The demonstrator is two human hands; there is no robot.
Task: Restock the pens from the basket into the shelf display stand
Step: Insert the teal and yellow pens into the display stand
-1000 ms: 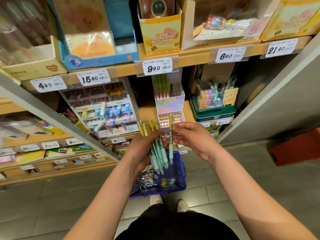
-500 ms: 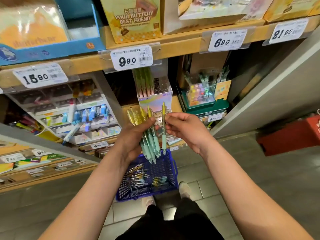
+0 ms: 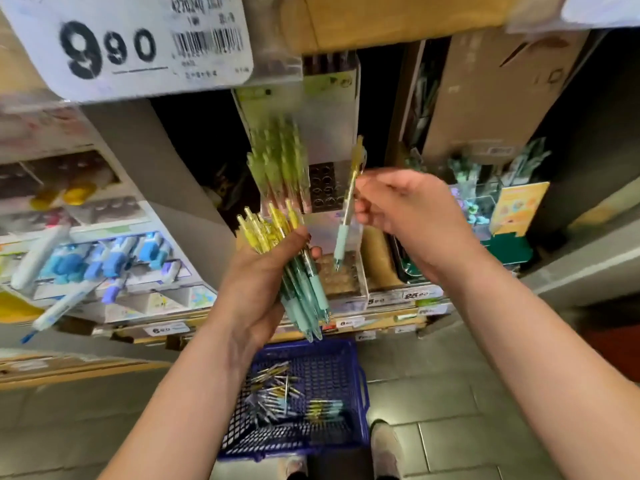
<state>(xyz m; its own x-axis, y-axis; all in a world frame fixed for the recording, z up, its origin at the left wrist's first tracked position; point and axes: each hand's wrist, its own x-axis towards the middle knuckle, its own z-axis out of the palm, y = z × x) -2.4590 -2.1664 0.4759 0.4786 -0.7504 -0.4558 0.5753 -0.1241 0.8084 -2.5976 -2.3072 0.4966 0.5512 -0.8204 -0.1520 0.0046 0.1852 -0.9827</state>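
you leaned in closer and your right hand [image 3: 408,216] lifted 1 pen [image 3: 346,216]. it pinches that pen almost upright, tip down, just in front of the stand [image 3: 325,188] and its holes. your left hand [image 3: 263,282] grips the bunch [image 3: 298,271]. more pens lie in the basket [image 3: 346,441] below.

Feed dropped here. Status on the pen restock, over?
Left hand grips pen bundle. Right hand pinches single pen, tip down, before display stand. More pens in basket on floor. Nothing between pen and stand.
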